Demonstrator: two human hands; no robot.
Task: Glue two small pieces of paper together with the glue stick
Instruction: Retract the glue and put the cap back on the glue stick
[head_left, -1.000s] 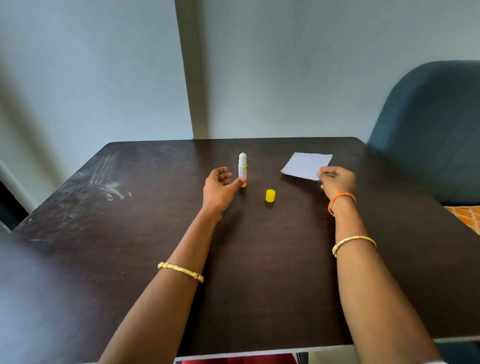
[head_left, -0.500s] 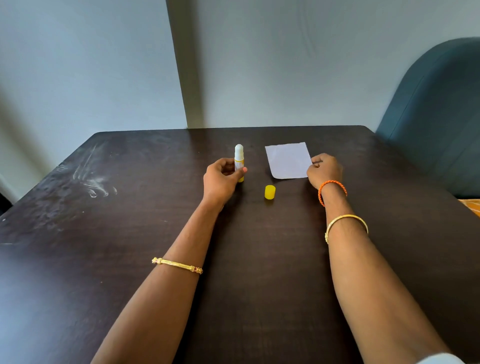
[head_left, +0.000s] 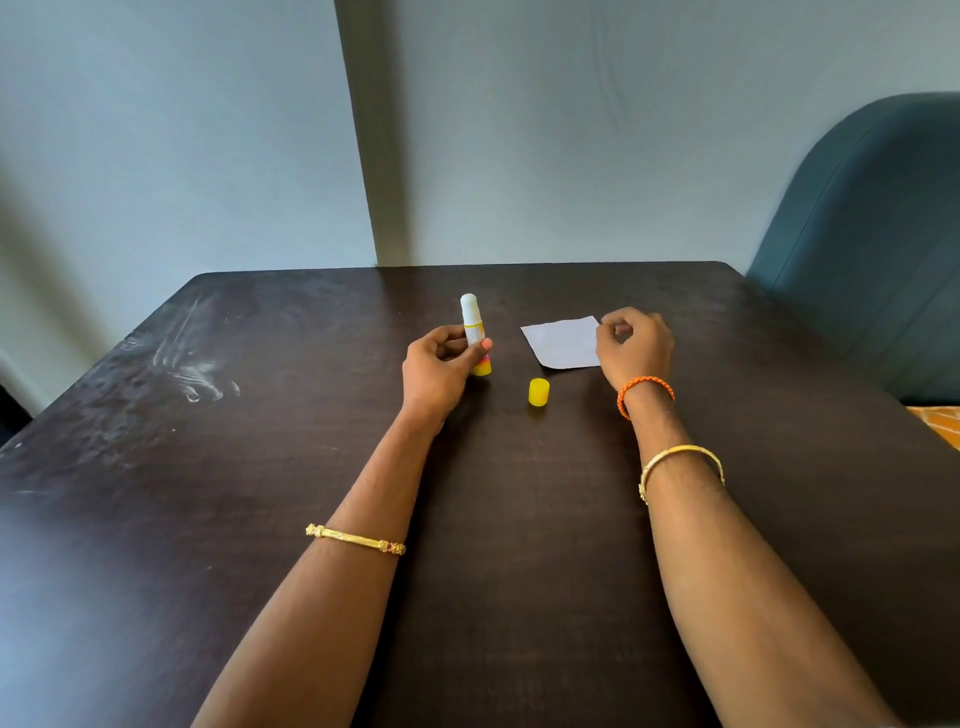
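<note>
Since a moment ago the left hand (head_left: 439, 371) has closed its grip fully round the upright glue stick (head_left: 475, 332), while the right hand (head_left: 634, 345) — fingers curled, pinching the paper (head_left: 563, 343) at its right edge — has slid it slightly. The yellow cap (head_left: 538, 391) stands between them on the desk (head_left: 260, 493); near desk lies open.

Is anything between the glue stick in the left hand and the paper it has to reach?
Nothing visible blocks it. The yellow cap stands nearer the camera than the straight line from glue stick to paper.
</note>
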